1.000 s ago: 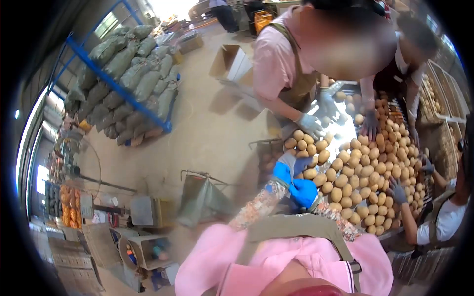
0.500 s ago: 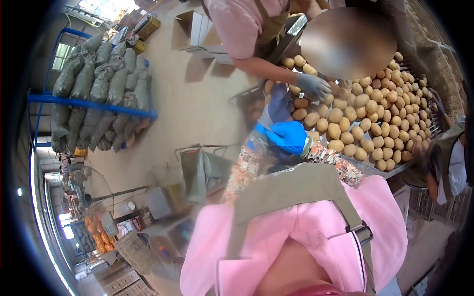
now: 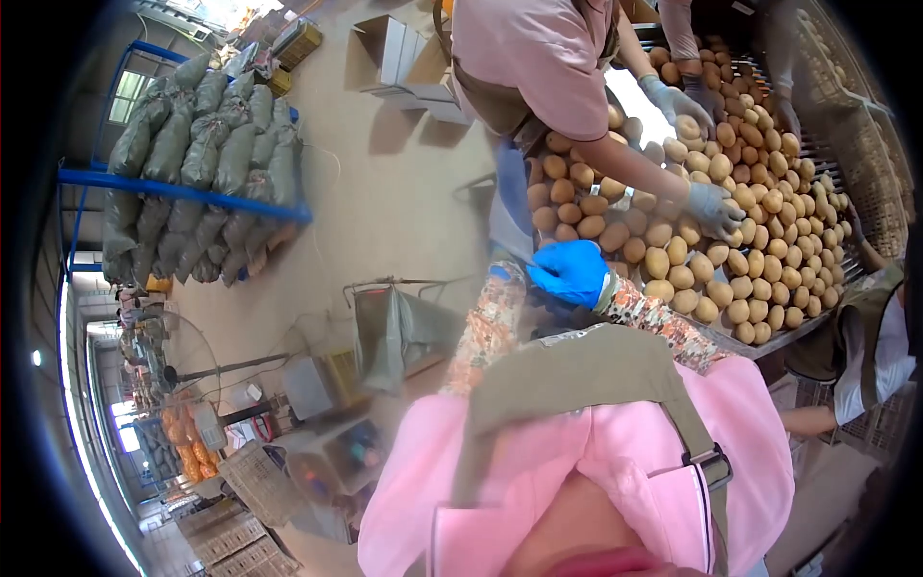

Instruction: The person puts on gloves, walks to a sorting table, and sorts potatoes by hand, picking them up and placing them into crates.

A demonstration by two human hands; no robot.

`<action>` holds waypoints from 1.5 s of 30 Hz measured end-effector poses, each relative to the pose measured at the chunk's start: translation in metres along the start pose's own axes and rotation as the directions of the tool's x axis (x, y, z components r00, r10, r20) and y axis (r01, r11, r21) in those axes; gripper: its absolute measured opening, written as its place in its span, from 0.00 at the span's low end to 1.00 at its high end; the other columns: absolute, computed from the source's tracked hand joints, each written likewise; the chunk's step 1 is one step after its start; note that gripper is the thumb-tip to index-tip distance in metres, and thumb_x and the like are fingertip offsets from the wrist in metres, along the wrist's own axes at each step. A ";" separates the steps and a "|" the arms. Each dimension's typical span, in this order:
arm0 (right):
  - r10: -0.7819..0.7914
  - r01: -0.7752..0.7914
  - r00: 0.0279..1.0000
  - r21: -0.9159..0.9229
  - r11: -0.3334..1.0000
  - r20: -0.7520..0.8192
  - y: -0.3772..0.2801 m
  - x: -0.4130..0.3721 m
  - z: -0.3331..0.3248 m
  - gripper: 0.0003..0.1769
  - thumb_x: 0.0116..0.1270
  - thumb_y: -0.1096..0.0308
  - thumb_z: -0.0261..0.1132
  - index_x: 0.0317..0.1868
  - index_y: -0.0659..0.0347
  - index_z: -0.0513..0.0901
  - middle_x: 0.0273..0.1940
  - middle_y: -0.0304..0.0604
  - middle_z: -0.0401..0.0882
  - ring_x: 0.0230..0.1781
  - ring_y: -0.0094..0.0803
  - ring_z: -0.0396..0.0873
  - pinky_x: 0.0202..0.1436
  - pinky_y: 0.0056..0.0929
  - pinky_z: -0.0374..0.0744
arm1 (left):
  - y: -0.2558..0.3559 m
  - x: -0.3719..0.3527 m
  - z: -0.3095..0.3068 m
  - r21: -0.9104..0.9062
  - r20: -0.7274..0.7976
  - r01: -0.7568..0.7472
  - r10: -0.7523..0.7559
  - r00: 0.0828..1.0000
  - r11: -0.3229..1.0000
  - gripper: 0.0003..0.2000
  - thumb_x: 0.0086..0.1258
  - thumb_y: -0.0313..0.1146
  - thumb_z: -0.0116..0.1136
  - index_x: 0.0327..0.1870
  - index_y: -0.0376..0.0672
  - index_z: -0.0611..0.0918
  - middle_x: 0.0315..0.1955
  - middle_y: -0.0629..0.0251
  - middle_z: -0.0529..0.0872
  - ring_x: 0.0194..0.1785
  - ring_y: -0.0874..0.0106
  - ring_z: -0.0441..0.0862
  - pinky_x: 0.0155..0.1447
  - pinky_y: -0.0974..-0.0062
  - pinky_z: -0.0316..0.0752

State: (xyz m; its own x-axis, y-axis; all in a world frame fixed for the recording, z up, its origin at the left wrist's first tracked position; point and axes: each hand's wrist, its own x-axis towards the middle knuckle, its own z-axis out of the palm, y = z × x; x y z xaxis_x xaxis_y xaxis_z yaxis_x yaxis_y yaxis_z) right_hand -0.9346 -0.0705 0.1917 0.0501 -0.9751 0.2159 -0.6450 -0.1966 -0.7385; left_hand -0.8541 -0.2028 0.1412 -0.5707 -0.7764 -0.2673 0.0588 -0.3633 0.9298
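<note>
My right hand (image 3: 573, 273), in a bright blue glove, is closed at my left wrist, its fingers pinching the cuff of the left glove. My left hand (image 3: 511, 204) reaches forward in a paler blue glove. It is smeared by motion, so its fingers cannot be made out. Both forearms wear floral sleeves (image 3: 488, 332). Just beyond my hands, many brown oval potato-like pieces (image 3: 658, 263) lie on a sorting table (image 3: 723, 333).
A co-worker in a pink shirt (image 3: 538, 58) leans over the table from ahead, a grey-gloved hand (image 3: 713, 210) on the produce. Another person (image 3: 870, 337) stands right. Full green sacks (image 3: 202, 154) sit behind a blue rail (image 3: 183, 195). Cardboard boxes (image 3: 389, 58) stand on the floor.
My left hand has shifted slightly left and blurred, while my right hand stays at its wrist. The co-worker's hand has moved right and nearer across the produce.
</note>
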 end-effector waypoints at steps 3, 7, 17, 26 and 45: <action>0.031 -0.031 0.998 -0.002 1.000 -0.049 -0.001 0.004 -0.001 0.10 0.60 0.58 0.62 0.28 0.55 0.79 0.37 0.42 0.76 0.28 0.46 0.77 0.31 0.42 0.75 | 0.014 0.001 -0.002 0.125 -0.027 -0.089 0.093 0.995 0.988 0.21 0.69 0.38 0.49 0.63 0.47 0.69 0.56 0.54 0.71 0.59 0.56 0.68 0.63 0.50 0.58; 0.097 -0.099 0.991 -0.015 0.995 -0.089 -0.004 0.006 0.004 0.13 0.59 0.63 0.61 0.45 0.51 0.76 0.42 0.40 0.75 0.30 0.47 0.79 0.32 0.42 0.76 | 0.029 0.003 0.005 0.409 -0.029 -0.201 0.232 0.972 0.890 0.23 0.69 0.38 0.49 0.65 0.48 0.69 0.60 0.53 0.71 0.62 0.55 0.68 0.67 0.48 0.57; 0.145 -0.136 0.989 0.528 0.838 0.024 0.072 -0.009 0.023 0.10 0.62 0.71 0.53 0.36 0.67 0.80 0.32 0.41 0.79 0.33 0.29 0.76 0.41 0.26 0.74 | -0.027 -0.010 0.018 0.984 0.136 -0.174 0.506 0.852 0.028 0.27 0.65 0.48 0.52 0.66 0.54 0.71 0.66 0.48 0.65 0.71 0.50 0.60 0.72 0.40 0.48; 0.297 -0.488 0.866 0.549 0.678 0.403 0.058 0.015 0.014 0.06 0.62 0.74 0.60 0.38 0.65 0.81 0.33 0.35 0.79 0.33 0.23 0.75 0.41 0.20 0.74 | -0.084 0.015 0.004 0.960 -0.197 0.107 0.352 0.915 0.261 0.23 0.60 0.50 0.58 0.58 0.61 0.78 0.64 0.67 0.71 0.70 0.61 0.64 0.70 0.35 0.49; -0.188 0.170 0.971 0.124 0.978 0.149 -0.033 0.042 0.024 0.22 0.65 0.66 0.68 0.18 0.65 0.68 0.16 0.42 0.61 0.18 0.25 0.56 0.22 0.29 0.64 | -0.012 0.001 -0.034 0.072 -0.400 -0.110 0.130 0.907 0.991 0.25 0.69 0.53 0.49 0.65 0.58 0.68 0.65 0.62 0.70 0.69 0.61 0.66 0.71 0.48 0.54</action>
State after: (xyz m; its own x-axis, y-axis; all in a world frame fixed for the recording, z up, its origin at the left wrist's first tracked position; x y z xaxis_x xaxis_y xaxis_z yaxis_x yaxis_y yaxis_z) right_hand -0.8927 -0.1072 0.2095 0.2831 -0.9250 0.2535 -0.5276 -0.3709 -0.7642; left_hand -0.8277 -0.2164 0.1210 -0.1827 -0.9575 -0.2231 0.0624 -0.2378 0.9693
